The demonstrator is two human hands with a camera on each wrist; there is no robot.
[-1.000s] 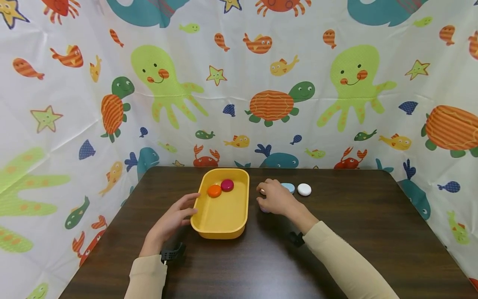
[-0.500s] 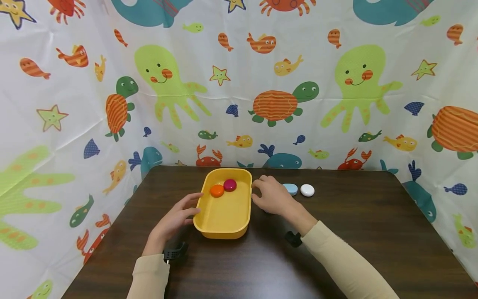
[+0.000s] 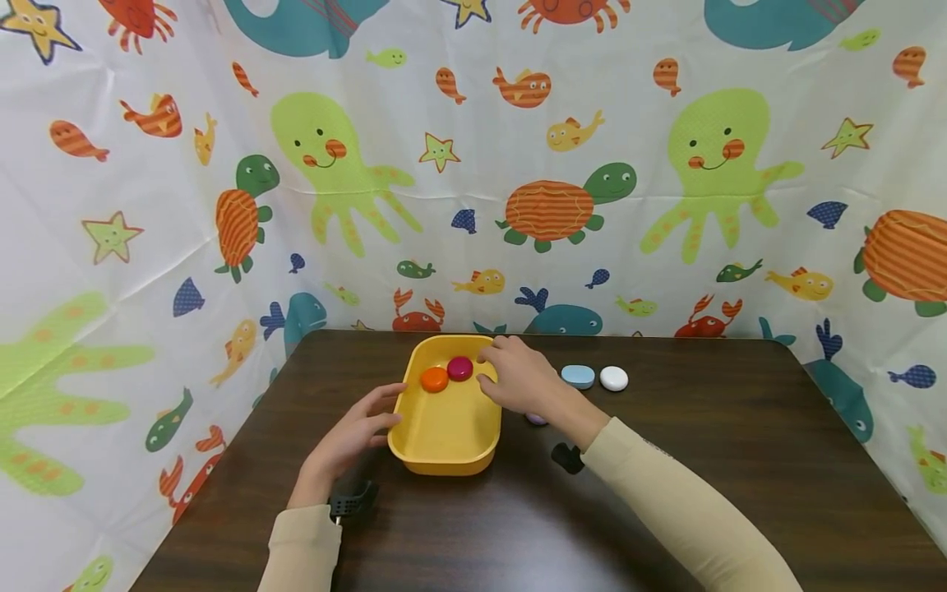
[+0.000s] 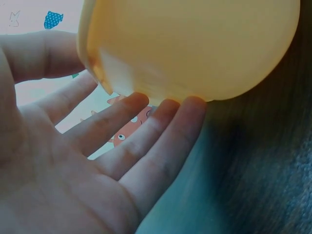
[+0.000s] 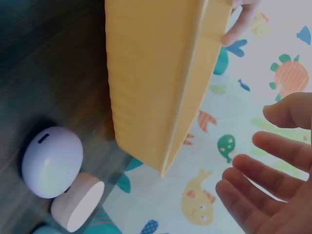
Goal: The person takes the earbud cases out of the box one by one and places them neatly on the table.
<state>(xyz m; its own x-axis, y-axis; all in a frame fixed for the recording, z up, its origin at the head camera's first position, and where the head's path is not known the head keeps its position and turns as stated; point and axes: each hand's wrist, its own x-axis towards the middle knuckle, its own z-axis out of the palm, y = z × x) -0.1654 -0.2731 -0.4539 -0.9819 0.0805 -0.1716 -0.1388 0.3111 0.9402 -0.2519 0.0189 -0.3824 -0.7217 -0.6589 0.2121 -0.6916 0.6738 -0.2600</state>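
A yellow tray [image 3: 444, 432] stands on the dark table with an orange rounded piece [image 3: 434, 379] and a magenta rounded piece [image 3: 460, 368] inside near its far end. My left hand [image 3: 353, 436] touches the tray's left side; in the left wrist view its fingers [image 4: 161, 146] are extended, the tips against the yellow wall. My right hand [image 3: 521, 374] is over the tray's right rim. Nothing shows between its spread thumb and fingers [image 5: 268, 178] in the right wrist view.
Right of the tray are a lavender egg-like piece [image 5: 52, 162] with a dark slot, a pale pink piece [image 5: 78, 202] touching it in view, a light blue piece [image 3: 578, 376] and a white round piece [image 3: 613, 378]. A sea-animal curtain [image 3: 473, 164] hangs behind the table [image 3: 703, 444].
My right hand has moved left, from above the loose pieces to over the tray's right rim. The lavender piece shows below its wrist. My left hand stays at the tray.
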